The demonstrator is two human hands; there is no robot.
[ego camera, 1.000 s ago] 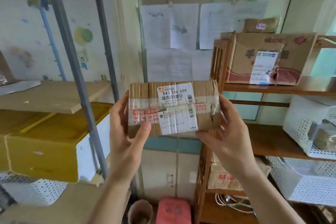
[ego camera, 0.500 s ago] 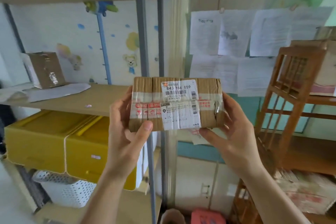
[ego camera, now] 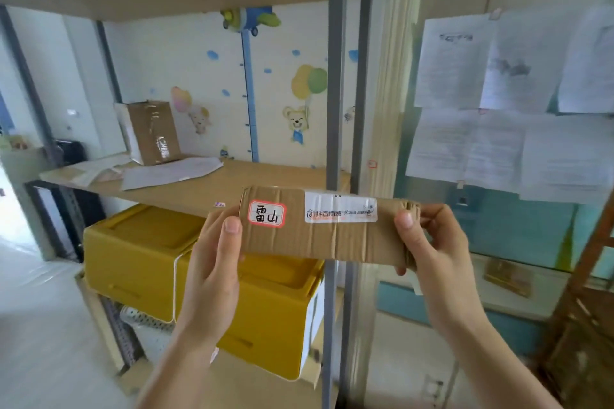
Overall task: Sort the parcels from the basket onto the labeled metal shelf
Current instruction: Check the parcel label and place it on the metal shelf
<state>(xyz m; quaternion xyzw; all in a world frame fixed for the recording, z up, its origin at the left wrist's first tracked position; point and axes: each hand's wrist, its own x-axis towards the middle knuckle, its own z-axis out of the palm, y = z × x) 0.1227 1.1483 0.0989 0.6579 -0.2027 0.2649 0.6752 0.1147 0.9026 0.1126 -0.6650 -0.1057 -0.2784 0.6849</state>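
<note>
1. Head view: you have the parcel (ego camera: 327,226) held up in front of the metal shelf (ego camera: 186,188), just off the shelf's front edge near the grey upright (ego camera: 335,83), not resting on anything.
2. Left hand (ego camera: 212,262) is closed round the parcel's left end, thumb on the face beside the red-bordered sticker (ego camera: 266,213). Right hand (ego camera: 435,249) is closed round the right end, thumb on the front edge. Fingers behind the box are hidden.
3. Handling: flat corrugated cardboard box, creased and taped, so probably stiff enough not to sag and likely light. Weight can't be confirmed from here.
4. Tape strips and the white label (ego camera: 340,211) look glossy, so possibly slick. Grip bare cardboard at the short ends as now.
5. Creased skin suggests it dents easily. Don't squeeze the middle.
6. Free board on the shelf lies right of the loose papers (ego camera: 169,171) and the upright brown box (ego camera: 151,131). Shelf labels aren't legible here, so match the sticker before setting down.
</note>
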